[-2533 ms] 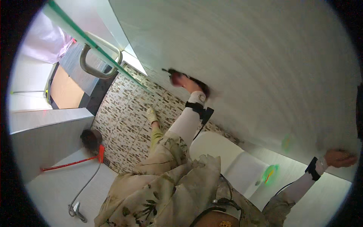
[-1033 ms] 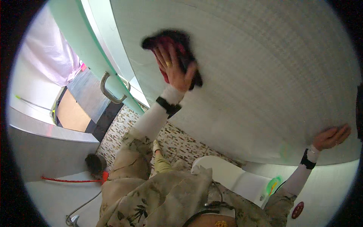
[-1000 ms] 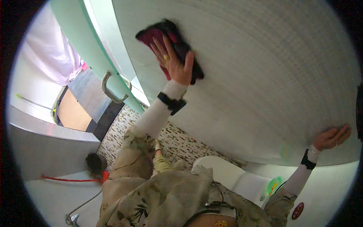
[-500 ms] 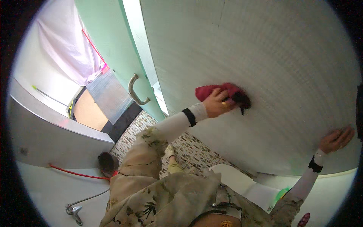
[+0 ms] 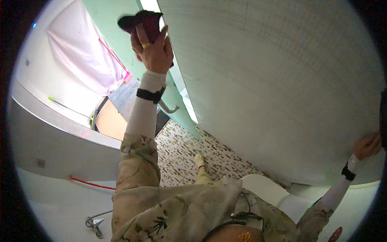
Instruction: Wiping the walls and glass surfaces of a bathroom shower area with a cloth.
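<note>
My left hand [image 5: 156,52] is raised at the upper left, fingers wrapped round a dark red cloth [image 5: 150,25] with a blackish part. The cloth is in front of the frosted green door [image 5: 109,20], close to the bright strip beside the large grey-white wall panel [image 5: 258,72]. Below this hand, the forearm partly covers a curved metal door handle [image 5: 171,109]. Far to the right, my right hand [image 5: 367,146] is at the wall panel, beside a dark thing at the picture's rim. Its fingers look stretched out, though they are dim and slightly blurred.
Mosaic tile [image 5: 177,149] covers the floor, where a shoe [image 5: 199,160] shows. A white toilet [image 5: 264,187] is near my right side. At lower left are a red hose [image 5: 92,183] and a metal tap [image 5: 96,228]. A pink curtain [image 5: 80,48] hangs beyond the doorway.
My left hand has carried the cloth up and left, off the wall panel to the green door. My right hand has shifted slightly right toward the rim.
</note>
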The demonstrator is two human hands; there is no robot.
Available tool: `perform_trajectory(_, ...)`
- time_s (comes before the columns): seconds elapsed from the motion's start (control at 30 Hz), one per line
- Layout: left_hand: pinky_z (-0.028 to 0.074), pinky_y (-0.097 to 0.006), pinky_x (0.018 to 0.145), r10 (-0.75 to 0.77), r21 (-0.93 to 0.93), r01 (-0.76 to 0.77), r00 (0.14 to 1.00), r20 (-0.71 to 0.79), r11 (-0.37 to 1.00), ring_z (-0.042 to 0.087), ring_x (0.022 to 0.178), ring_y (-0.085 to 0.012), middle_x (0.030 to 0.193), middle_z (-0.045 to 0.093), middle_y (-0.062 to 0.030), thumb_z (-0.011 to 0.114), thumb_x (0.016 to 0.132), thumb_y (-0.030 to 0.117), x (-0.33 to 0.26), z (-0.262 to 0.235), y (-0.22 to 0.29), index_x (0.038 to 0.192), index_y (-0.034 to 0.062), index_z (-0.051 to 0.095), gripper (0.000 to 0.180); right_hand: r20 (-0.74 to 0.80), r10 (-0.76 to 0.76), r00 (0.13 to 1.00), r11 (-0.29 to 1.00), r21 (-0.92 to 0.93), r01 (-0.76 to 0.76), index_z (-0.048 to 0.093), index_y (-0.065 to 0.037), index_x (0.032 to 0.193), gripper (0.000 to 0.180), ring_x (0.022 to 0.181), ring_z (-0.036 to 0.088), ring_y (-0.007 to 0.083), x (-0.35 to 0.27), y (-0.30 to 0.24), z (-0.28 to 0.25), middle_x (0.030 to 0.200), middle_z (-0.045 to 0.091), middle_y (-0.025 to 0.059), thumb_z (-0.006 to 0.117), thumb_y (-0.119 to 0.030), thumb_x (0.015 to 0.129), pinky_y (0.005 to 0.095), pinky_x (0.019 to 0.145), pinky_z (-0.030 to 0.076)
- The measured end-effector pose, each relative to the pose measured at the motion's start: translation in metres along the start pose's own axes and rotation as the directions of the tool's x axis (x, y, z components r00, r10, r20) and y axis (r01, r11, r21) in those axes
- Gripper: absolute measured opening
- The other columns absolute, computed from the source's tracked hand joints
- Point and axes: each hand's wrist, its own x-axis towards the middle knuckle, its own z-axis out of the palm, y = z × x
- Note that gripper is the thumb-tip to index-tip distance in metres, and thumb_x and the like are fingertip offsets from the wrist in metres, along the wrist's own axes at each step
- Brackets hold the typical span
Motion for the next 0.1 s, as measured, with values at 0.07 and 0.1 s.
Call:
perform_trajectory(0.07, 0.02, -0.054, 0.109, 0.003, -0.1, -0.012, 0.996, -0.089, 0.995, 0.025, 0.137, -0.0407, 0.144, 0.035, -0.0271, 0.063, 0.084, 0.024, -0.025, 0.024, 0.006, 0.118, 0.0224, 0.066, 0.035, 0.018, 0.107, 0.994, 0.992, -0.066, -0.106, 0.057, 0.003, 0.113, 0.028, 0.092, 0.056, 0.0361, -0.038, 0.06, 0.016, 0.105, 0.059, 0.0202, 0.05, -0.018, 0.096, 0.0434, 0.08, 0.045)
perform_trajectory(0.1, 0.019, -0.054, 0.11, -0.22, -0.514, 0.139, 0.971, -0.099, 0.847, 0.025, 0.137, -0.0392, 0.144, 0.037, -0.0228, 0.059, 0.085, 0.019, -0.055, 0.05, -0.001, 0.121, 0.0204, 0.064, 0.037, 0.015, 0.122, 0.992, 0.99, -0.072, -0.121, 0.065, 0.004, 0.105, 0.028, 0.081, 0.065, 0.0347, -0.049, 0.076, 0.021, 0.094, 0.068, 0.0202, 0.051, -0.017, 0.095, 0.0413, 0.072, 0.051)
